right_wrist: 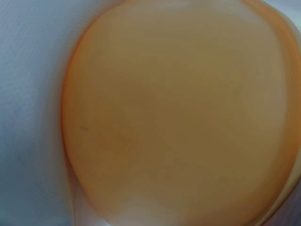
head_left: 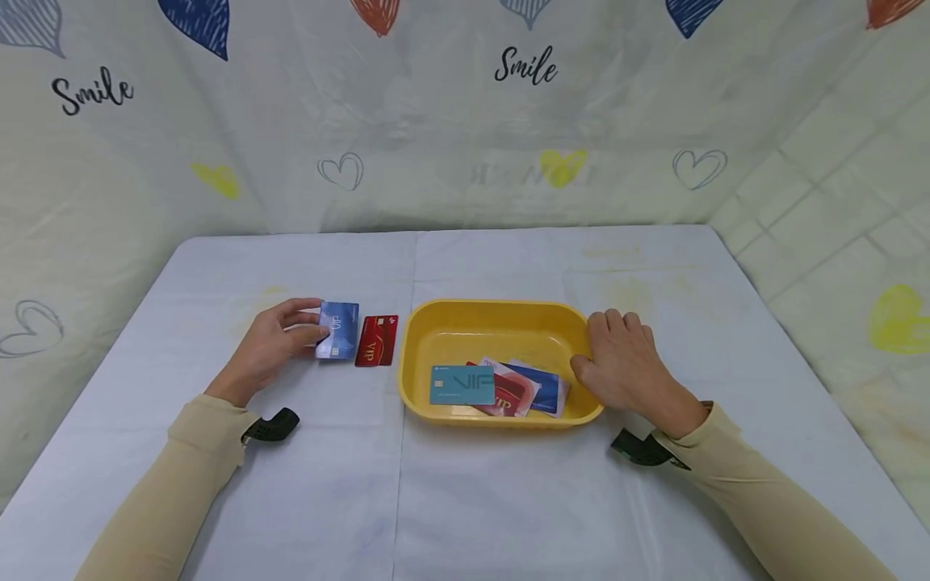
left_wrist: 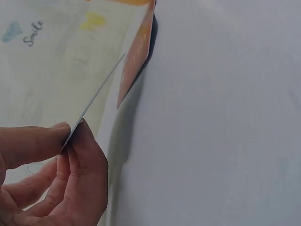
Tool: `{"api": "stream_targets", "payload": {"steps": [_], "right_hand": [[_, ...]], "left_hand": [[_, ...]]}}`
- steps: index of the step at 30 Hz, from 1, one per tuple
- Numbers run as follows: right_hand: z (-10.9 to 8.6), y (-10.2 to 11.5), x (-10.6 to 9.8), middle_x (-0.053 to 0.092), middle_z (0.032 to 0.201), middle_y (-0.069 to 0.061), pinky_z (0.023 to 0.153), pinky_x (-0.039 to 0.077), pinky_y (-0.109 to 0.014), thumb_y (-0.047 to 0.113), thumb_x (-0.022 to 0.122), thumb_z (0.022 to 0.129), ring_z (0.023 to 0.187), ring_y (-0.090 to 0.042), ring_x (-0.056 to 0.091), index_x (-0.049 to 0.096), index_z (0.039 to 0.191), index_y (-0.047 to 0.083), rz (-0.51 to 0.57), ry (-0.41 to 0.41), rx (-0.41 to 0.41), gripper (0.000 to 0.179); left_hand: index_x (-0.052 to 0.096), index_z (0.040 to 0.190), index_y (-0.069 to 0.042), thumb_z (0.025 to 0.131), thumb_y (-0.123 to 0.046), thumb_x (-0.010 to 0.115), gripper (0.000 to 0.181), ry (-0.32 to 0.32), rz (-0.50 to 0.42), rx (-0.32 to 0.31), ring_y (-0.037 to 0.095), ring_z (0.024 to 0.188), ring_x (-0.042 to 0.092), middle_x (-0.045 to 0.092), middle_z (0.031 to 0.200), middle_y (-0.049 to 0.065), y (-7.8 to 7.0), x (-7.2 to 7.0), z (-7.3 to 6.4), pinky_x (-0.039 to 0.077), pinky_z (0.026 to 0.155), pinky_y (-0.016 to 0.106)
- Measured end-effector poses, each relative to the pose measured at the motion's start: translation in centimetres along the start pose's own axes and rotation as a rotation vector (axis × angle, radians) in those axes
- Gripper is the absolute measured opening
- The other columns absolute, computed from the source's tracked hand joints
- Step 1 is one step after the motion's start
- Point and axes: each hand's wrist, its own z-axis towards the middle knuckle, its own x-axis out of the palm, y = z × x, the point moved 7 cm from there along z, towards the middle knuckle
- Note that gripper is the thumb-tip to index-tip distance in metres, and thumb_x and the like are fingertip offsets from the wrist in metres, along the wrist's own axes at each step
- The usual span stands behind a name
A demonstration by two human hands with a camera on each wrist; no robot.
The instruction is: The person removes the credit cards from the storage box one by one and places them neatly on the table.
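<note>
My left hand (head_left: 279, 343) pinches a blue card (head_left: 341, 331) by its left edge between thumb and fingers. Seen edge-on in the left wrist view, the blue card (left_wrist: 96, 96) slants up from the fingertips. Just to its right, a red VIP card (head_left: 376, 340) lies on the white cloth. My right hand (head_left: 625, 363) grips the right rim of a yellow tray (head_left: 501, 307), fingers over the edge. The tray's outer wall (right_wrist: 178, 113) fills most of the right wrist view, where the hand itself is hidden.
Inside the tray, a teal card (head_left: 458, 391) overlaps several red, pink and blue cards (head_left: 523, 391) along the near side. A white cloth (head_left: 465, 500) covers the table. Behind it hangs a pale curtain (head_left: 436, 105) printed with hearts.
</note>
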Motion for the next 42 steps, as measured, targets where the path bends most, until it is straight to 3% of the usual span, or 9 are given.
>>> {"api": "stream_targets", "payload": {"steps": [6, 20, 32, 42], "right_hand": [[-0.02, -0.09, 0.06, 0.042, 0.092, -0.014, 0.075, 0.026, -0.041, 0.025, 0.048, 0.093, 0.093, -0.035, 0.037, 0.047, 0.103, -0.001, 0.003, -0.005, 0.001, 0.028], [-0.05, -0.10, 0.07, 0.041, 0.092, -0.013, 0.074, 0.025, -0.040, 0.025, 0.049, 0.092, 0.092, -0.034, 0.037, 0.047, 0.103, -0.001, 0.005, -0.008, -0.003, 0.028], [-0.09, -0.14, 0.09, 0.041, 0.090, -0.013, 0.073, 0.024, -0.039, 0.024, 0.047, 0.092, 0.090, -0.034, 0.036, 0.046, 0.099, 0.000, 0.006, -0.021, -0.007, 0.024], [-0.11, -0.15, 0.08, 0.041, 0.090, -0.013, 0.074, 0.025, -0.039, 0.024, 0.046, 0.093, 0.089, -0.034, 0.036, 0.046, 0.099, 0.000, 0.003, -0.024, -0.008, 0.025]], "left_hand": [[0.036, 0.159, -0.011, 0.101, -0.020, 0.065, 0.065, -0.002, 0.021, -0.011, 0.022, 0.115, 0.061, 0.048, 0.151, 0.023, 0.31, 0.06, 0.25, 0.062, 0.088, 0.023], [0.037, 0.158, -0.009, 0.101, -0.020, 0.065, 0.064, 0.012, 0.076, -0.038, 0.039, 0.132, 0.056, 0.046, 0.154, 0.025, 0.77, 0.14, 0.59, 0.062, 0.092, 0.028], [0.036, 0.158, -0.006, 0.102, -0.023, 0.064, 0.065, 0.043, 0.120, -0.050, 0.040, 0.134, 0.055, 0.045, 0.154, 0.026, 0.74, 0.43, 0.77, 0.061, 0.097, 0.034], [0.038, 0.157, -0.005, 0.102, -0.028, 0.065, 0.066, 0.072, 0.174, -0.032, 0.036, 0.129, 0.058, 0.048, 0.150, 0.025, 0.26, 0.43, 0.50, 0.062, 0.092, 0.027]]}}
